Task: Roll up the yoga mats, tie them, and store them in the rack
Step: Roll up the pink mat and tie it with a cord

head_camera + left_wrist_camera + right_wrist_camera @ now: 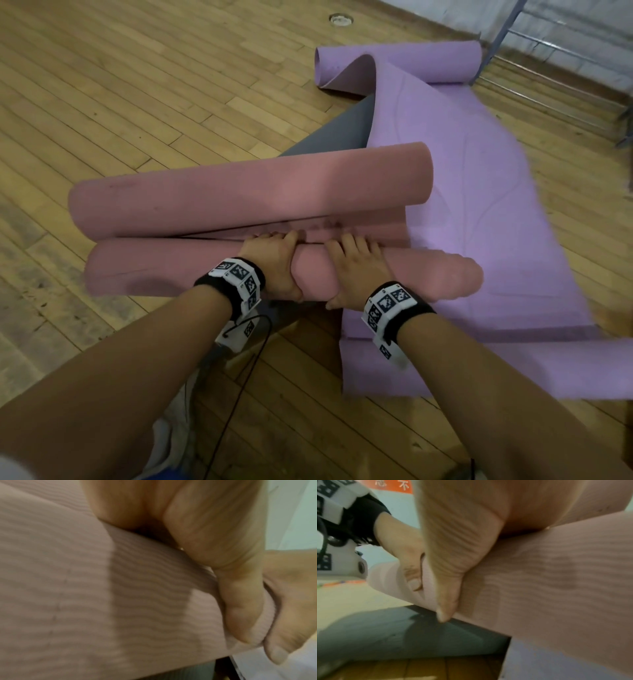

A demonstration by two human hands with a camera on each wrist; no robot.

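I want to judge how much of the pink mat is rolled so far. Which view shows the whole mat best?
The head view: the pink mat appears end to end, both hands gripping the near roll, another curled part behind it. The left wrist and right wrist views show only a blurred close-up of its ribbed surface under the thumbs.

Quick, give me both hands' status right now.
Left hand: closed, gripping the pink mat roll, thumb underneath.
Right hand: closed, gripping the same roll just beside the left.
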